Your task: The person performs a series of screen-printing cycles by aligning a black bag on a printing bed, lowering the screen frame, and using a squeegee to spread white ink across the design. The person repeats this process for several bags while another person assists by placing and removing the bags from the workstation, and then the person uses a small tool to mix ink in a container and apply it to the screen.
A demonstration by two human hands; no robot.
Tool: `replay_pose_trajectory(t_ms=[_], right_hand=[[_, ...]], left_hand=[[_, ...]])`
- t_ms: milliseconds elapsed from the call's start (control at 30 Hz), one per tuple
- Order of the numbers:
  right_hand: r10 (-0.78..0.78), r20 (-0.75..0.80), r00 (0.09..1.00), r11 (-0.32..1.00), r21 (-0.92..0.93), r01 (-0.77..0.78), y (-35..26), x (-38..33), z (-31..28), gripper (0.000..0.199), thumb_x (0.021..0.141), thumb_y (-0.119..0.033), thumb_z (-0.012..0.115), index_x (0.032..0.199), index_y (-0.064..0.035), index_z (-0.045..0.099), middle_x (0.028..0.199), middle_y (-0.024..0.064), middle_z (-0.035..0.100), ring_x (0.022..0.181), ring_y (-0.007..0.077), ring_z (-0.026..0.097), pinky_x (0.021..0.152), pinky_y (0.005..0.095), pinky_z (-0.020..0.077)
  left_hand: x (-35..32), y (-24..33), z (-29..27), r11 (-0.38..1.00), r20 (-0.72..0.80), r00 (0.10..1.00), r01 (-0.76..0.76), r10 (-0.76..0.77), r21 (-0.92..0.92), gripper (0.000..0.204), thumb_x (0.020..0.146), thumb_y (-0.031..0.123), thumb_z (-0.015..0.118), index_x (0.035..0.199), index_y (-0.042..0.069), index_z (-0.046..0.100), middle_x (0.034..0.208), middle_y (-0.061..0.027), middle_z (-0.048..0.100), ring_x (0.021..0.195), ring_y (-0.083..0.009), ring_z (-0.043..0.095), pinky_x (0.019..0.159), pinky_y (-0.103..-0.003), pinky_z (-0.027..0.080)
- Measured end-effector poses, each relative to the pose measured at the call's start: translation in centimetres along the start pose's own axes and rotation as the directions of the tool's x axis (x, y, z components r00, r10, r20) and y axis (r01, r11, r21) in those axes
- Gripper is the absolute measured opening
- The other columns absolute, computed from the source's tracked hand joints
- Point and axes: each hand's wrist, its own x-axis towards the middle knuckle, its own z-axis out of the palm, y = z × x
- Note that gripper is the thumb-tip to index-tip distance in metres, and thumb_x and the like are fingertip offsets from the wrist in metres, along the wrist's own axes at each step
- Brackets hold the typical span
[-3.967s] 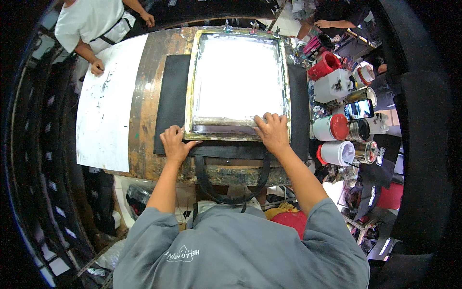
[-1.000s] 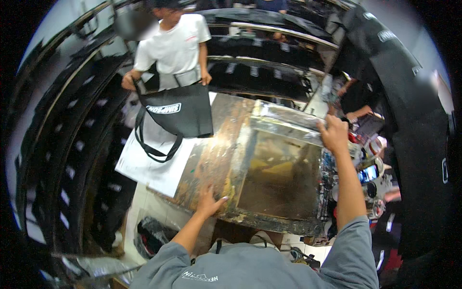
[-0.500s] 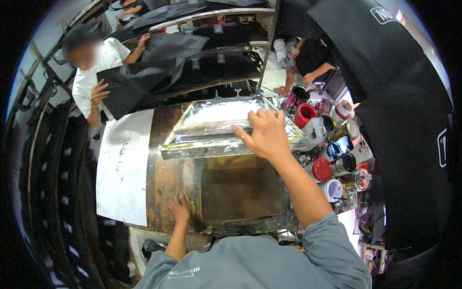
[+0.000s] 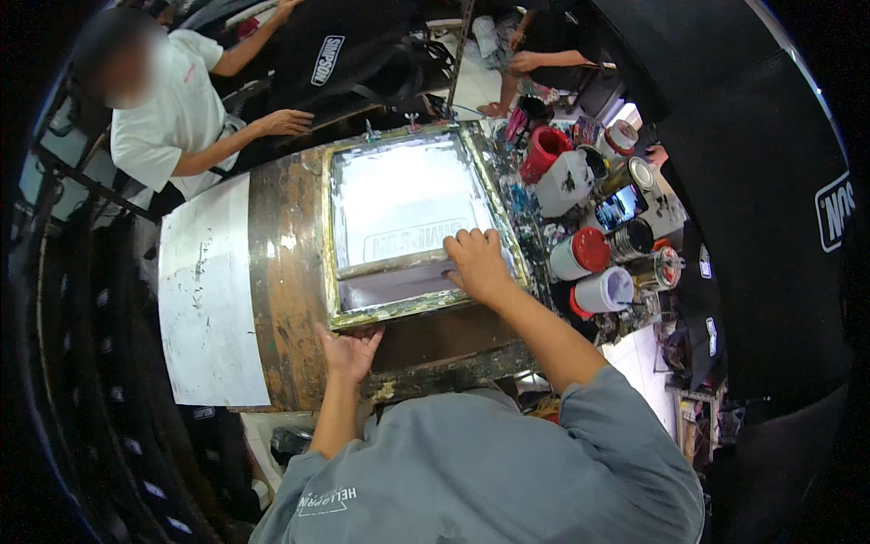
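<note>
A metal-framed printing screen [image 4: 399, 204] coated in white ink lies flat on a worn wooden table [image 4: 281, 272]. My right hand [image 4: 476, 263] rests on the squeegee bar [image 4: 399, 265] near the frame's near edge, fingers curled over it. My left hand [image 4: 349, 349] presses flat on the table just below the frame's near left corner, fingers spread, holding nothing.
A white paper sheet [image 4: 208, 290] covers the table's left part. Several ink tubs and jars [image 4: 598, 245], some with red lids, crowd the right side. Another person in a white shirt [image 4: 172, 118] handles black fabric [image 4: 353, 54] at the far left. Black fabric hangs right.
The screen, lifted half a second ago, now lies flat on the table. My right hand came down with it onto the squeegee. The other person carried the black bag away to the far side.
</note>
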Motion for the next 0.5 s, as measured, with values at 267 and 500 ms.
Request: replay_pose_trajectory(t_ms=[267, 500], right_hand=[[0.088, 0.247, 0.965, 0.996, 0.012, -0.093, 2.4, 3.5, 3.8, 0.04, 0.081, -0.02, 0.08, 0.115, -0.0143, 0.059, 0.11, 0.0084, 0.065, 0.113, 0.0326, 0.062, 0.096, 0.0548, 0.0403], [0.111, 0.145, 0.983, 0.992, 0.045, -0.119, 2.0, 2.4, 3.0, 0.045, 0.079, -0.024, 0.083, 0.115, -0.0137, 0.058, 0.106, 0.0071, 0.064, 0.109, 0.0318, 0.061, 0.089, 0.0525, 0.0401]], left_hand=[[2.7, -0.6, -3.8, 0.984, -0.051, 0.983, 0.172, -0.175, -0.047, 0.078, 0.105, 0.063, 0.038, 0.151, 0.001, 0.039, 0.147, -0.0251, 0.048, 0.135, -0.0426, 0.049, 0.12, -0.054, 0.037], [3.3, 0.3, -5.4, 0.975, 0.087, 0.972, 0.221, -0.22, -0.006, 0.073, 0.106, 0.061, 0.037, 0.147, 0.0, 0.042, 0.143, -0.025, 0.05, 0.132, -0.0428, 0.052, 0.115, -0.055, 0.044]])
